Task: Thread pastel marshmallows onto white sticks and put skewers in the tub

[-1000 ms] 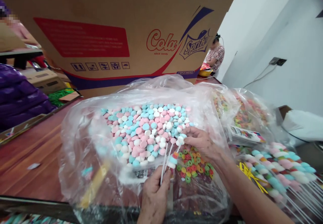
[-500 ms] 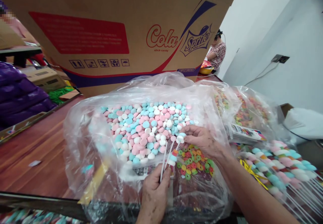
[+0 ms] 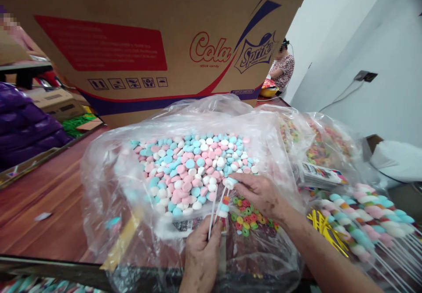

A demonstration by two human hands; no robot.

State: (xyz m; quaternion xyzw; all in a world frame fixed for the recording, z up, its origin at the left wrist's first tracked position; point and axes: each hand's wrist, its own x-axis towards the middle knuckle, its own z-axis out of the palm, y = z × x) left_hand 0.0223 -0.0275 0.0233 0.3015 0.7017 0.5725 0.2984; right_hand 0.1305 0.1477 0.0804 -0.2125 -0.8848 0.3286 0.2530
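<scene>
My left hand (image 3: pixel 202 247) is closed around a few thin white sticks (image 3: pixel 212 216) that point up. One of them carries an orange gummy ring (image 3: pixel 225 200) and blue and white marshmallows (image 3: pixel 224 209). At the stick tips, my right hand (image 3: pixel 259 194) pinches a pale blue and white marshmallow (image 3: pixel 231 181), its fingers partly hiding how it sits on the stick. Behind my hands, an opened clear plastic bag (image 3: pixel 108 174) holds a heap of pink, blue and white marshmallows (image 3: pixel 187 170). Small coloured gummy rings (image 3: pixel 247 216) lie below my right hand.
A large cardboard box (image 3: pixel 178 16) stands behind the bag. To the right lie finished-looking marshmallow skewers (image 3: pixel 372 214), yellow twist ties (image 3: pixel 325 231) and a stack of printed cards (image 3: pixel 323 175). A person (image 3: pixel 284 68) sits in the background. Purple packages (image 3: pixel 29 126) are at left.
My right hand has moved slightly left with the pinched marshmallow, bringing it over the stick tips. My left hand keeps its grip on the sticks, nearly still.
</scene>
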